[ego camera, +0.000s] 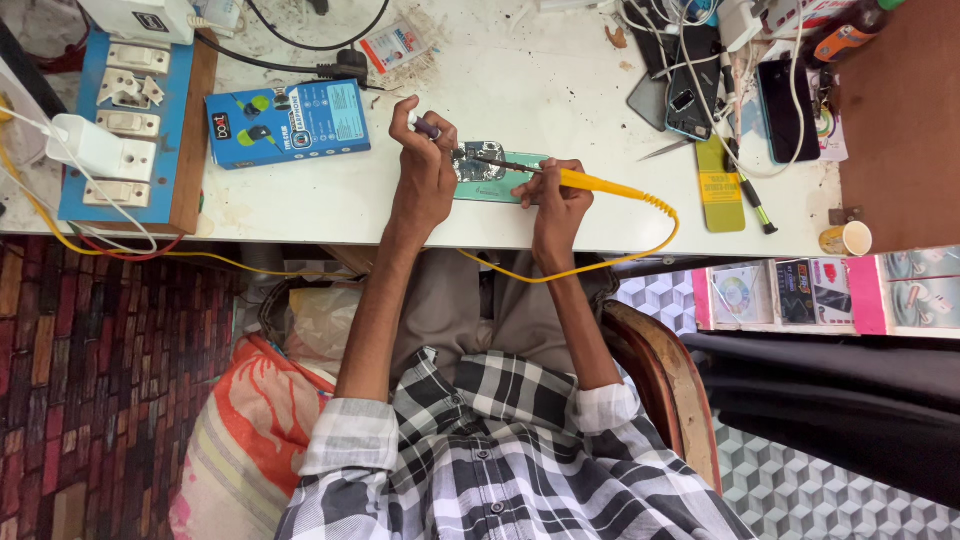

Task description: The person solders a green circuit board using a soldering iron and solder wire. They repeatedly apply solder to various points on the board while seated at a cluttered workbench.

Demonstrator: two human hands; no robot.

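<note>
My right hand (556, 205) grips a yellow-handled soldering iron (600, 184); its dark tip reaches left onto a small opened phone board (478, 163). The board lies on a green mat (500, 188) near the front edge of the white bench (560, 100). My left hand (425, 175) hovers just left of the board and pinches a thin purple-tipped tool (427, 128) between its fingers. The iron's yellow cord (640, 255) loops off the bench edge toward my lap.
A blue product box (288, 122) lies left of my hands. Further left is a blue switch panel (125, 130) with a white charger (95, 148). Phones (690, 80), cables, tweezers (665, 150), a yellow card (718, 185) and a small cup (848, 238) sit at right.
</note>
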